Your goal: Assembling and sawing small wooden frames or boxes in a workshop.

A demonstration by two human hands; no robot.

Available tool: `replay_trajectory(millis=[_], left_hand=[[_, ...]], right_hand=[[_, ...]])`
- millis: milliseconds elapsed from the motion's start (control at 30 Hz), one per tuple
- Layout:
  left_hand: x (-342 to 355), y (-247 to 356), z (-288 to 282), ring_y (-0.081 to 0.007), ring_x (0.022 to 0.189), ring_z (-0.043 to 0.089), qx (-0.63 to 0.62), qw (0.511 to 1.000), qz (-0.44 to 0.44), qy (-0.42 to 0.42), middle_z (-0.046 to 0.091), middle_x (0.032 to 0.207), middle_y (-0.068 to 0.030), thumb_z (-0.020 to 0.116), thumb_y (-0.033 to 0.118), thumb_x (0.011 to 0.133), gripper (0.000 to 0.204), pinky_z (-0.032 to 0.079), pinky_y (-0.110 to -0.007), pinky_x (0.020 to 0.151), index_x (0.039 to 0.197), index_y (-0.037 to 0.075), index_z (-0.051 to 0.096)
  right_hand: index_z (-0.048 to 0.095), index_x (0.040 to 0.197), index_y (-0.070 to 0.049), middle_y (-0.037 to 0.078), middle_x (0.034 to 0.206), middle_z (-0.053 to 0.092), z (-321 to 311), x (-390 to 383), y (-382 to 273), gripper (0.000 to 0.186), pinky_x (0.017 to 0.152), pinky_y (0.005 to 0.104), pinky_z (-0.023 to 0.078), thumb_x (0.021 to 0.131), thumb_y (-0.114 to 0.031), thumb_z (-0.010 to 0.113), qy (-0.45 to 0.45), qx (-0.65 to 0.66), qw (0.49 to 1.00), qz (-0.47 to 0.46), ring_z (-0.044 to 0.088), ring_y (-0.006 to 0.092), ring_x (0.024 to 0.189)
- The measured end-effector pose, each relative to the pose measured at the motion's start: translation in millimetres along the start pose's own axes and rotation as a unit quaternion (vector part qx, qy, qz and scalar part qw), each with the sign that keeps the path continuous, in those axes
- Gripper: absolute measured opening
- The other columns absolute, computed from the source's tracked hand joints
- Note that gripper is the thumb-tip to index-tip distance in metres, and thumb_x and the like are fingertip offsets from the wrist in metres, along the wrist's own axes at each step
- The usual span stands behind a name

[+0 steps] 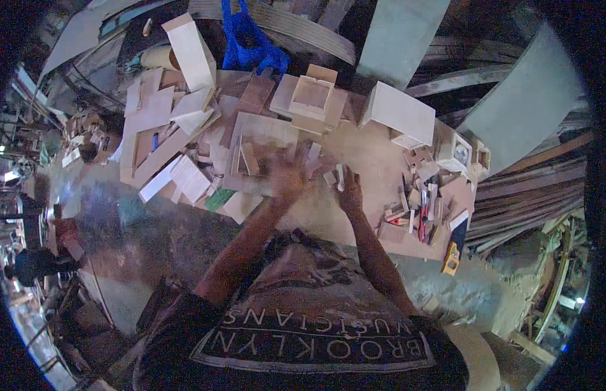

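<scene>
A cluttered woodworking shop is seen from above. The middle of the frame is taken up by a wooden desk, dusted with sawdust and strewn with offcuts. At the top centre, a blue bag is set against stacked curved boards. Two large grey panels are leaned in the upper right, and long timber strips are piled at the right edge. A grey, dusty floor is spread across the left of centre. At the far left, shelves of small items are lit by bright daylight, while the upper part is left in shadow.
</scene>
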State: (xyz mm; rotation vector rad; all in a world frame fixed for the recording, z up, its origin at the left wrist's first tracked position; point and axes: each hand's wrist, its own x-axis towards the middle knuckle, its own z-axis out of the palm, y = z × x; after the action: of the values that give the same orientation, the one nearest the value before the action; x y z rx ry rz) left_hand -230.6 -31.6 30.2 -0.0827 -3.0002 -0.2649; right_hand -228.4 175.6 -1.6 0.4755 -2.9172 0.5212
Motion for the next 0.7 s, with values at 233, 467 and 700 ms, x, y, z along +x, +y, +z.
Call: replay_trajectory(millis=[233,467,700], left_hand=[[-17.5,-113.9,-15.9,-0.0449,0.119,0.040,0.006,0.973,-0.229,-0.014,0.039,0.135,-0.0248,0.062,0.048,0.076,0.072,0.028,-0.056,0.100,0.132,0.005,0.045],[-8.1,-120.5,0.1,-0.0441,0.117,0.042,-0.018,0.971,-0.214,0.109,0.043,0.132,-0.0199,0.066,0.048,0.073,0.074,0.030,-0.056,0.099,0.130,0.006,0.045],[-1.9,-122.4,-25.0,-0.0407,0.110,0.047,-0.072,0.969,-0.231,-0.049,0.048,0.117,-0.0209,0.070,0.046,0.070,0.073,0.039,-0.051,0.094,0.124,0.004,0.046]], right_hand=[[0.039,0.135,-0.015,0.023,0.126,0.043,14.2,2.8,-13.9,0.071,0.086,0.0439,0.048,0.072,-0.028,0.070,-0.088,0.038,0.983,0.156,0.050,0.0402,0.110],[0.055,0.114,-0.007,0.015,0.103,0.056,59.5,9.1,6.6,0.052,0.073,0.0437,0.049,0.067,-0.022,0.071,0.054,0.481,0.855,0.184,0.055,0.0331,0.090],[0.061,0.099,-0.006,0.009,0.082,0.062,18.4,54.2,13.5,0.034,0.071,0.0354,0.046,0.074,-0.027,0.071,-0.022,0.229,0.962,0.150,0.058,0.0227,0.076]])
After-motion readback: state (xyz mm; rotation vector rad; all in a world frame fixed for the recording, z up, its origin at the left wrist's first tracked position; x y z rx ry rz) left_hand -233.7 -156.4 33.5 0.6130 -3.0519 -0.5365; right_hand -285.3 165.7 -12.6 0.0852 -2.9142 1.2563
